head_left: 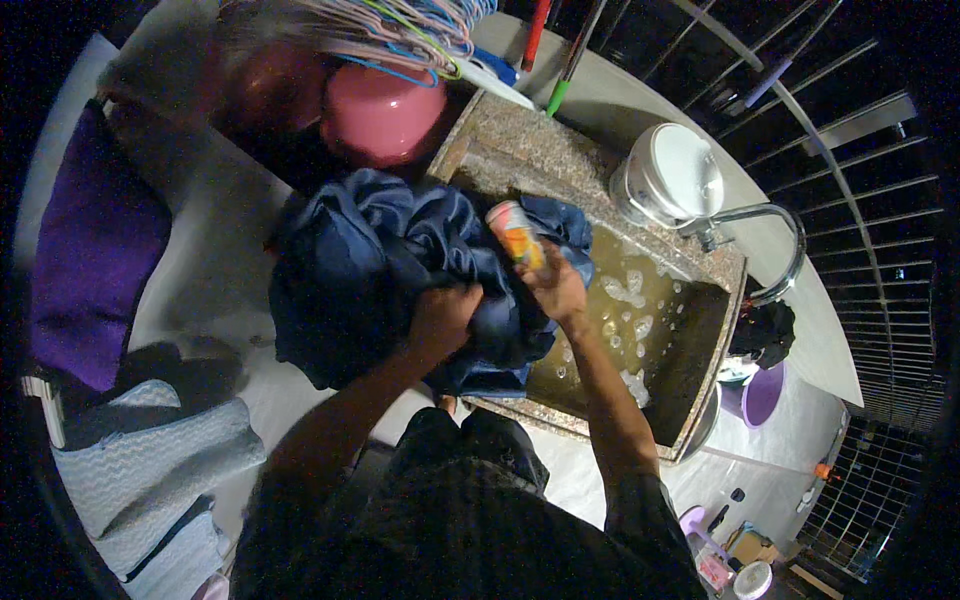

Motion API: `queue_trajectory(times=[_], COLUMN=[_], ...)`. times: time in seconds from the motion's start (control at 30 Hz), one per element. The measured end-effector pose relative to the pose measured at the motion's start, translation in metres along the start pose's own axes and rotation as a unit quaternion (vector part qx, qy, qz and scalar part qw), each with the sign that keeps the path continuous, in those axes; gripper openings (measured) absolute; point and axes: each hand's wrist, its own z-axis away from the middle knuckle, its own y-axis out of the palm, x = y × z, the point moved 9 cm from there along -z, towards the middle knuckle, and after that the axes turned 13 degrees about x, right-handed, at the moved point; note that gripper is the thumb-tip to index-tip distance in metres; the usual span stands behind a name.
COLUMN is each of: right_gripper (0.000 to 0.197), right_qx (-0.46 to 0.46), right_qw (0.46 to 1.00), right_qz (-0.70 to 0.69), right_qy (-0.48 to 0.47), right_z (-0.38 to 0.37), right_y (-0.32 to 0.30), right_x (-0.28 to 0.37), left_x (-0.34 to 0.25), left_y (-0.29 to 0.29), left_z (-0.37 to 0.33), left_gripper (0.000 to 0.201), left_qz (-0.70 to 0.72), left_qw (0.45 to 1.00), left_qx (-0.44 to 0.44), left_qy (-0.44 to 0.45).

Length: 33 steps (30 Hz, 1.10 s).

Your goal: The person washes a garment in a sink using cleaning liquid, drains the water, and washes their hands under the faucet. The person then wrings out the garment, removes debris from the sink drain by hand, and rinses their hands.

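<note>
Navy cloth (370, 270), one bundle, lies heaped at the centre of the frame, draped over the left rim of a stone sink (560, 160) and spilling onto the pale counter (210, 260). The left hand (443, 318) is clenched into the cloth's lower folds. The right hand (556, 287) grasps one small printed pack (516, 232), held upright against the cloth at the sink edge. The sink holds murky yellowish water (650, 330) with scattered patches of suds. Progress, as judged: washing is under way; the cloth looks wet and bunched, most of it out of the water, so scrubbing appears partly done and rinsing and wringing appear to be left. Count of other items: one tap (770, 235) at the right of the sink; one white tub (670, 175) on the rim beside it; one pink basin (380, 115) at upper centre, under a bunch of hangers (400, 30) too tangled to count; one purple cloth (90, 250) at left; pale blue towels (150, 460) at lower left, number unclear.
</note>
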Motion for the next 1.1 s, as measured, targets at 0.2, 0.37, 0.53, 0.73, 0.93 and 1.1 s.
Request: queue_trajectory(times=[0.2, 0.37, 0.53, 0.73, 0.93, 1.1], right_gripper=[0.072, 0.074, 0.066, 0.065, 0.068, 0.069], right_qx=[-0.169, -0.321, -0.026, 0.080, -0.031, 0.102], right_qw=[0.969, 0.897, 0.972, 0.995, 0.990, 0.992], right_qz=[-0.053, -0.076, 0.229, 0.031, 0.138, 0.033], right_qy=[-0.172, -0.295, 0.044, 0.054, 0.026, 0.068], right_z=[0.119, 0.106, 0.066, 0.048, 0.082, 0.060], right_y=[-0.153, -0.127, 0.029, 0.027, 0.014, 0.024], right_x=[0.152, 0.230, 0.039, 0.070, 0.094, 0.049], left_x=[-0.015, 0.128, -0.023, -0.056, -0.029, -0.024], left_y=[-0.148, -0.016, -0.163, -0.040, 0.023, 0.041], left_z=[-0.047, -0.036, 0.054, 0.155, 0.154, 0.112], left_gripper=[0.053, 0.061, 0.042, 0.061, 0.067, 0.062], left_qz=[0.019, -0.013, 0.041, -0.031, -0.164, -0.159], left_qw=[0.993, 0.989, 0.982, 0.990, 0.961, 0.935], left_qx=[-0.090, 0.020, -0.164, 0.111, 0.168, 0.297], left_qy=[-0.071, -0.143, -0.080, 0.082, 0.146, 0.111])
